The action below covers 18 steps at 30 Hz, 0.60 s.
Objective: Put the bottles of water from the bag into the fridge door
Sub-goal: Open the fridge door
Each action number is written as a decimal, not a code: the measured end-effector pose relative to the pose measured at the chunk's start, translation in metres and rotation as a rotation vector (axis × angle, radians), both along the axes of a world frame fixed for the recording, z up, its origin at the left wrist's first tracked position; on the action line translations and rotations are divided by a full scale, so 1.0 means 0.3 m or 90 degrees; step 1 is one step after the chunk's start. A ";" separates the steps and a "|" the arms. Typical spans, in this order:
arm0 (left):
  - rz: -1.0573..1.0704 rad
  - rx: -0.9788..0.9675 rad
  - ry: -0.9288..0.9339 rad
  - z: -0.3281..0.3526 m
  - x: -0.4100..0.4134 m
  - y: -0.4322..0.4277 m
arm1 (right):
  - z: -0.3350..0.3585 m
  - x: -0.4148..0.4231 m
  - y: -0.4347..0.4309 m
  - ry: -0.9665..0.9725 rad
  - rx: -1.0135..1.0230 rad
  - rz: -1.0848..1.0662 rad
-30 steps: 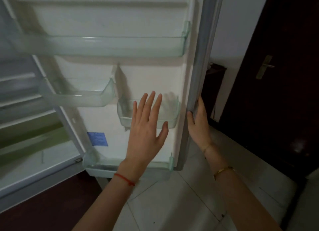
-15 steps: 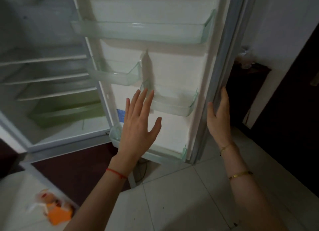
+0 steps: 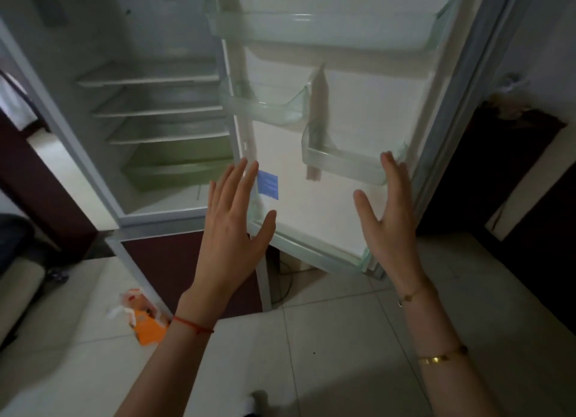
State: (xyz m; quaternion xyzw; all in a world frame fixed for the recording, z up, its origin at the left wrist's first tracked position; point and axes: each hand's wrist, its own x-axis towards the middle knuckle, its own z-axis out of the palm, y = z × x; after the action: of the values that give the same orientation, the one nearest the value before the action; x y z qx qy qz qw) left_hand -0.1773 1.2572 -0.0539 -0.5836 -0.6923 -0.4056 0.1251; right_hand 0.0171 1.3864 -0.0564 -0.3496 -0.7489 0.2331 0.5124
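Indoors, pale tiled floor (image 3: 327, 354); fridge door (image 3: 358, 98) wide open, bag (image 3: 146, 323) near floor's left edge; left hand (image 3: 233, 229), right hand (image 3: 389, 229) fingers straight, gripping nothing.

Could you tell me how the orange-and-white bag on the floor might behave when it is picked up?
The bag looks like thin crumpled plastic, so it will probably be floppy and sag when lifted. It lies slumped on the tile floor, so it likely won't roll. Its contents are hidden, so weight is unclear.
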 end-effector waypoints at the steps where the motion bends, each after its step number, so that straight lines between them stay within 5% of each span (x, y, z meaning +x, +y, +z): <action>1: 0.006 0.000 -0.002 -0.003 -0.014 -0.022 | 0.000 -0.023 -0.024 -0.004 -0.006 0.022; 18: 0.159 -0.049 -0.076 -0.070 -0.378 -0.372 | -0.040 -0.541 -0.295 -0.135 -0.096 0.290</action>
State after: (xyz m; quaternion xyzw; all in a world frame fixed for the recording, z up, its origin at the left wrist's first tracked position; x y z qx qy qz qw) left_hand -0.2908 1.1455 -0.0750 -0.4724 -0.7807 -0.3939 0.1107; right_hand -0.1453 1.2978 -0.0684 -0.2317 -0.8385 0.3594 0.3378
